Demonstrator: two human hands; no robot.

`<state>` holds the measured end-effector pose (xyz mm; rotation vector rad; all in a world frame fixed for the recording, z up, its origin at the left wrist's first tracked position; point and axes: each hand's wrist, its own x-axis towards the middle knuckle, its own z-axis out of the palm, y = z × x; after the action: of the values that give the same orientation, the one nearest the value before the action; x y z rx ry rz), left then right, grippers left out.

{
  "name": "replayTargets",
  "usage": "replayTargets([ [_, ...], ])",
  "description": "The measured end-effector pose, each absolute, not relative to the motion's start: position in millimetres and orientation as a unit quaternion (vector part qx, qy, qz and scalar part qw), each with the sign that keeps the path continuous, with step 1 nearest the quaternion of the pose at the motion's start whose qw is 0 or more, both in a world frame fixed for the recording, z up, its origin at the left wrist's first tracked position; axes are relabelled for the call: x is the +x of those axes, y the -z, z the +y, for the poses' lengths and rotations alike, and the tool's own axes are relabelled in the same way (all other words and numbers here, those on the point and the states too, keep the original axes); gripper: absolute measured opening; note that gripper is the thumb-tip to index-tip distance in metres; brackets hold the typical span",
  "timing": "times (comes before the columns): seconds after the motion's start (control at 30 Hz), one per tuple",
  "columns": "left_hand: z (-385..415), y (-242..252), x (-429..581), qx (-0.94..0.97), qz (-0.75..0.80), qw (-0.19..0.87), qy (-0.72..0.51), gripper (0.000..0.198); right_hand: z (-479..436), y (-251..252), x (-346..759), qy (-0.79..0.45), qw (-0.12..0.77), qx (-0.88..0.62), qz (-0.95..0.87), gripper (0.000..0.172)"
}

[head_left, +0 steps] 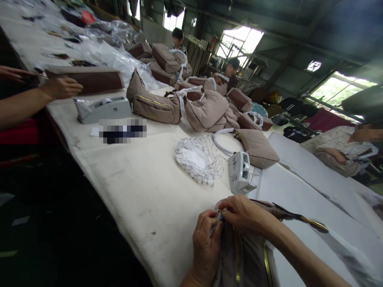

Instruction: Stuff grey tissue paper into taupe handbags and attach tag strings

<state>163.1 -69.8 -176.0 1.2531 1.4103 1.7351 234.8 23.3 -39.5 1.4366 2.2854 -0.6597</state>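
A taupe bag point(229, 259) with gold zippers stands at the table's near edge, partly hidden by my arms and cut off by the bottom of the view. My left hand point(206, 239) is closed on the upper left end of this bag. Fingertips of my right hand point(243, 213) pinch the same end, by a small bit of gold metal and some whitish wrapping whose details I cannot make out. Beyond my right wrist, a brown strap with a gold zipper end point(317, 224) stretches to the right, beside pale, blurred wrapping.
A grey tape dispenser point(239, 175) stands just past my hands, beside a crumpled netted white bundle point(196, 159). Taupe bags point(206, 109) pile up behind. Another dispenser point(103, 109) sits at left, near a co-worker's hands point(61, 87). Another person point(332, 143) handles a bag at right.
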Motion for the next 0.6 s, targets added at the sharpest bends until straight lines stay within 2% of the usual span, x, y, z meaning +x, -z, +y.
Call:
replayTargets([
  [0.23, -69.1, 175.1, 161.8, 0.464, 0.527, 0.288, -0.651, 0.012, 36.1, 51.3, 225.3, 0.286, 0.192, 0.497, 0.796, 0.026],
  [0.47, -70.5, 181.7, 163.8, 0.451, 0.549, 0.279, -0.646, 0.010, 39.6, 53.2, 229.5, 0.295, 0.134, 0.486, 0.812, 0.021],
  [0.6, -71.5, 184.0, 165.0, 0.472, 0.556, 0.264, -0.631, 0.011, 42.1, 53.7, 232.7, 0.276, 0.158, 0.487, 0.813, 0.031],
])
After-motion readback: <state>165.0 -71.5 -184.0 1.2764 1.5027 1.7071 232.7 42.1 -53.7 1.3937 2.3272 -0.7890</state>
